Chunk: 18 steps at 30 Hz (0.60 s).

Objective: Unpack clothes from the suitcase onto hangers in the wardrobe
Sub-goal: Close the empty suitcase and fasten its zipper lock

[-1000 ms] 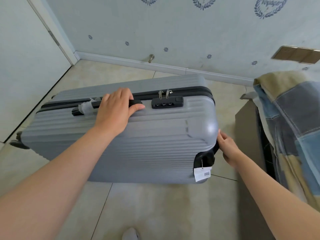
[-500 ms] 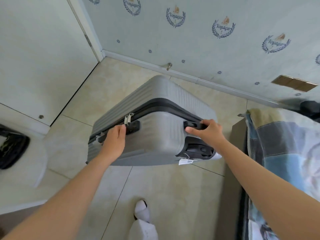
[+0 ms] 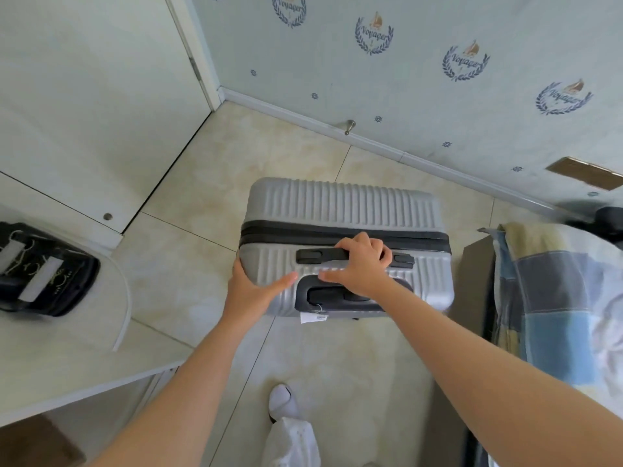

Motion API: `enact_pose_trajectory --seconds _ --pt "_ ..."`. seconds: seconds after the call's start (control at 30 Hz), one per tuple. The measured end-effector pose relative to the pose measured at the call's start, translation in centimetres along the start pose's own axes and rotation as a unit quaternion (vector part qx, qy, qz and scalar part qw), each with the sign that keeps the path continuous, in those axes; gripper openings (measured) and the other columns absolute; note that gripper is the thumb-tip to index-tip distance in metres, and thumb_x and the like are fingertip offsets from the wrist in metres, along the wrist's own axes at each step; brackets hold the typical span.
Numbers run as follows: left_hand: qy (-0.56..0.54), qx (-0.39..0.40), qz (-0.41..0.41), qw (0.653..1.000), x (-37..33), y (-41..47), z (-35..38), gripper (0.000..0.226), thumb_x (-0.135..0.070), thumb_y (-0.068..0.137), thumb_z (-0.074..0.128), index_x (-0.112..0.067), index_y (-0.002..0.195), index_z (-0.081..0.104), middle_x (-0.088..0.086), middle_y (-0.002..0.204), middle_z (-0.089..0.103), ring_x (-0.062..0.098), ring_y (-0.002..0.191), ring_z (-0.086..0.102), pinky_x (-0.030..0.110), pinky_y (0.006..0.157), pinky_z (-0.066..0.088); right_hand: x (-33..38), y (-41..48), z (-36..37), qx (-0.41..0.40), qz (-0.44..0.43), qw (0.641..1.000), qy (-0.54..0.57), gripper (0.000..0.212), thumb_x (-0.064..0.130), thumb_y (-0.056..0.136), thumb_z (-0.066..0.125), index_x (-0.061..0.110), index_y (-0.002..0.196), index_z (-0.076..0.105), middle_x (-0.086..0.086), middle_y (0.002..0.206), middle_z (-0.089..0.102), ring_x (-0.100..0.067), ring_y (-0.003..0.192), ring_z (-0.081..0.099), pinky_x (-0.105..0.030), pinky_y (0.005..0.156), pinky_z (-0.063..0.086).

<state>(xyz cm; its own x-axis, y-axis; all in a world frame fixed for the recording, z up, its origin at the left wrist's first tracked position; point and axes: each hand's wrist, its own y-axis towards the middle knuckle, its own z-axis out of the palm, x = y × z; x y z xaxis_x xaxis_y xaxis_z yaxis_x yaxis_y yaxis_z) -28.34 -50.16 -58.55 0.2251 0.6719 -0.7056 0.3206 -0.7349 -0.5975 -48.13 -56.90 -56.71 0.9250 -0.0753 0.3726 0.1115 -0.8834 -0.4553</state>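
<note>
A grey ribbed hard-shell suitcase (image 3: 340, 205) stands upright on the tiled floor, closed, with a black zip band around its middle. My right hand (image 3: 362, 264) is wrapped around the black top carry handle (image 3: 320, 255). My left hand (image 3: 251, 288) lies flat against the suitcase's top left corner, fingers spread. A white tag (image 3: 313, 317) hangs below the black pull-handle housing. No clothes or hangers show.
A white door or wardrobe panel (image 3: 94, 96) fills the upper left. A white desk (image 3: 67, 358) at left carries a black bag (image 3: 40, 271). A bed with a blue patchwork cover (image 3: 556, 298) stands at right. My socked foot (image 3: 281, 399) is on the floor below.
The suitcase went from lying on its side to standing upright. My right hand shifted onto the top handle; my left hand left the side handle and now rests on the top corner.
</note>
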Motion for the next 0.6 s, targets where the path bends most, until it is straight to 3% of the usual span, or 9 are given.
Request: enact_pose_trajectory --seconds 0.1,0.17,0.23,0.27,0.33,0.4,0.53,0.6 --pt "0.029 0.030 -0.040 0.998 2.0 0.2 -0.2 0.131 -0.052 0.052 0.087 -0.035 0.150 0.003 0.004 0.149 0.031 0.027 0.131 0.041 0.038 0.096 0.044 0.0 -0.4 2.0 0.012 -0.029 0.998 -0.058 0.064 0.057 0.073 0.070 0.031 0.128 0.050 0.001 0.125 0.037 -0.026 0.127 0.027 -0.045 0.115 0.008" --pt "0.045 0.041 -0.032 0.998 2.7 0.2 0.6 0.131 -0.043 0.058 0.089 -0.041 0.149 -0.006 0.008 0.146 0.031 0.029 0.128 0.043 0.035 0.088 0.044 -1.4 -1.2 3.1 -0.066 -0.041 0.996 -0.037 0.064 0.054 0.070 0.074 0.029 0.125 0.051 0.001 0.123 0.036 -0.024 0.126 0.027 -0.049 0.117 0.007" --pt "0.047 0.053 0.004 0.997 2.7 0.1 1.8 0.127 -0.035 0.065 0.087 -0.051 0.145 -0.011 0.011 0.142 0.033 0.027 0.120 0.047 0.033 0.085 0.044 -3.5 -2.4 3.3 -0.161 0.020 0.987 -0.022 0.084 0.058 0.066 0.076 0.029 0.137 0.040 -0.004 0.135 0.029 -0.026 0.135 0.018 -0.055 0.118 0.000" --pt "0.045 0.058 0.017 0.997 2.4 0.2 2.4 0.127 -0.031 0.067 0.086 -0.056 0.142 -0.013 0.011 0.142 0.035 0.026 0.118 0.048 0.034 0.086 0.046 -4.7 -2.8 3.0 -0.173 0.081 0.981 -0.027 0.101 0.066 0.065 0.071 0.029 0.147 0.025 -0.007 0.146 0.019 -0.030 0.142 0.008 -0.054 0.117 -0.007" --pt "0.050 0.059 0.033 0.996 1.6 0.7 3.3 0.127 -0.028 0.069 0.084 -0.061 0.138 -0.016 0.010 0.146 0.036 0.028 0.123 0.047 0.038 0.090 0.048 -6.7 -2.8 2.2 -0.124 0.193 0.973 -0.014 0.126 0.086 0.059 0.056 0.028 0.152 -0.008 -0.008 0.158 -0.008 -0.032 0.146 -0.013 -0.054 0.114 -0.007" --pt "0.061 0.062 0.039 0.995 0.7 1.1 4.3 0.126 -0.029 0.070 0.084 -0.061 0.138 -0.018 0.008 0.150 0.032 0.028 0.130 0.043 0.042 0.096 0.047 -8.4 -2.0 1.7 -0.073 0.231 0.970 0.000 0.134 0.094 0.053 0.046 0.029 0.148 -0.023 -0.009 0.158 -0.021 -0.033 0.145 -0.020 -0.059 0.114 -0.003" --pt "0.064 0.084 0.042 0.993 -1.4 2.1 7.6 0.125 -0.026 0.073 0.082 -0.052 0.143 -0.019 0.008 0.155 0.022 0.028 0.138 0.033 0.038 0.101 0.039 -11.5 -0.1 -0.4 -0.029 0.240 0.970 0.011 0.135 0.095 0.049 0.045 0.034 0.144 -0.030 -0.007 0.155 -0.030 -0.032 0.143 -0.026 -0.061 0.114 -0.004" --pt "0.056 0.094 0.047 0.993 -2.5 2.2 9.7 0.122 -0.023 0.076 0.080 -0.050 0.145 -0.017 0.009 0.156 0.019 0.027 0.138 0.032 0.031 0.095 0.038 -13.7 0.4 -1.9 -0.019 0.243 0.970 0.015 0.135 0.094 0.049 0.048 0.037 0.144 -0.028 -0.005 0.155 -0.030 -0.031 0.143 -0.026 -0.061 0.113 -0.004"
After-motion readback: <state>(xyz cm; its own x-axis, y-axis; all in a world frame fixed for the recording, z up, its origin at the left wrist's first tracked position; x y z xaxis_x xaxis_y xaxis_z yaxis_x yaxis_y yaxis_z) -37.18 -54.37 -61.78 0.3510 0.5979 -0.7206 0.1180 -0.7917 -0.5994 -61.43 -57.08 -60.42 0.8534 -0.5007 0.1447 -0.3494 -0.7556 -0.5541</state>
